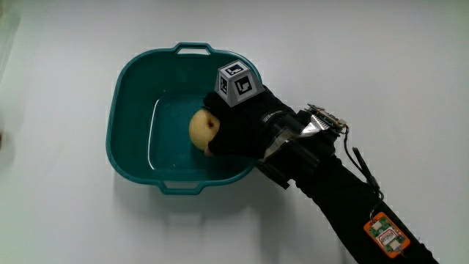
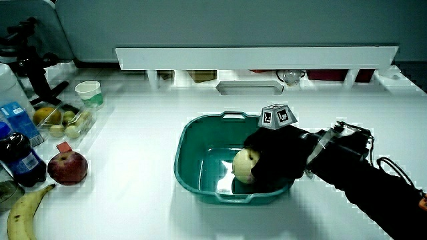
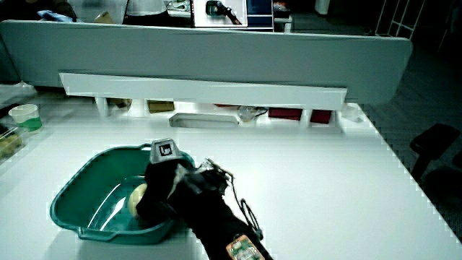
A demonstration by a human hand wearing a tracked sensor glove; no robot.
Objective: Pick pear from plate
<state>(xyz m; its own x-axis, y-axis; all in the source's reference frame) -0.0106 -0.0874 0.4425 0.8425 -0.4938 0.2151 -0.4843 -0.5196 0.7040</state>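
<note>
A pale yellow pear [image 1: 203, 128] sits inside a teal plastic basin [image 1: 128, 73] with two small handles; no plate shows. The gloved hand [image 1: 238, 128] reaches over the basin's rim and its fingers curl around the pear. The patterned cube [image 1: 238, 82] rides on the hand's back. In both side views the pear [image 2: 243, 163] [image 3: 137, 195] shows low in the basin [image 2: 190, 137] [image 3: 79, 184], half covered by the hand [image 2: 277, 157] [image 3: 162, 188]. Whether the pear still touches the basin floor is hidden.
In a side view, a red apple [image 2: 67, 167], a banana [image 2: 23, 213], a dark bottle [image 2: 20, 160], a clear box of fruit [image 2: 63, 120] and a cup [image 2: 88, 92] stand together at the table's edge, apart from the basin. The low partition [image 2: 253, 57] runs along the table.
</note>
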